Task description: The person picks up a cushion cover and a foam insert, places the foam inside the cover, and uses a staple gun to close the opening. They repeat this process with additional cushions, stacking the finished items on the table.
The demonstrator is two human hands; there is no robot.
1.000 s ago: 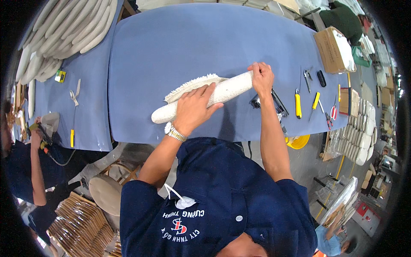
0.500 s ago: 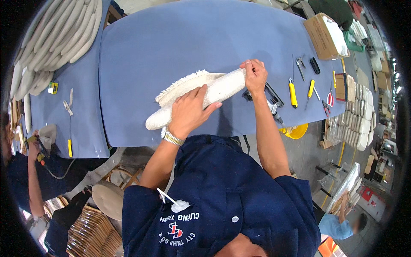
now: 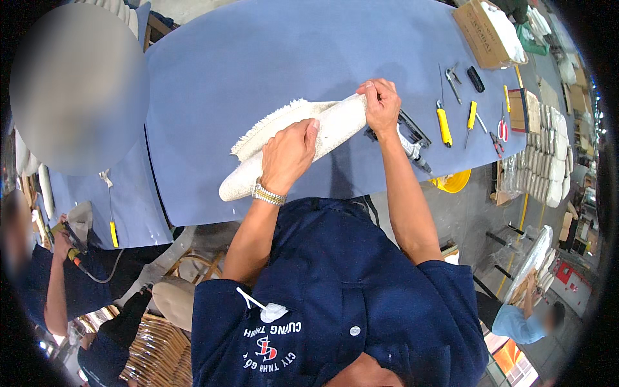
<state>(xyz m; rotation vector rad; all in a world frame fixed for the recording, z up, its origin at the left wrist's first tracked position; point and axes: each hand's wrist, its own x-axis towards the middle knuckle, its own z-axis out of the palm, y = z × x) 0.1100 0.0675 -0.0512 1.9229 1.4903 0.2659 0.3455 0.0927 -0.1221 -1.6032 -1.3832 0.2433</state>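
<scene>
A long padded piece (image 3: 342,121) covered in cream woven fabric slants above the blue table, its right end higher in the picture. A flap of the fabric with a frayed edge (image 3: 267,129) stands along its far side. My left hand (image 3: 288,157), with a metal watch at the wrist, is closed around the middle of the pad. My right hand (image 3: 382,106) grips its right end, fingers curled over the fabric. Beside my right forearm lies a black and silver staple gun (image 3: 412,138), partly hidden by the arm.
On the blue table (image 3: 271,58) lie yellow-handled screwdrivers (image 3: 443,126), red-handled scissors (image 3: 502,129) and pliers (image 3: 496,145). A cardboard box (image 3: 483,39) stands at the far right. At left, a co-worker's hand (image 3: 62,245) holds a power tool. Blur covers the upper left.
My left hand has turned and closed more around the pad, its thumb now on the upper side. My right hand keeps its hold at the end. The view has shifted slightly.
</scene>
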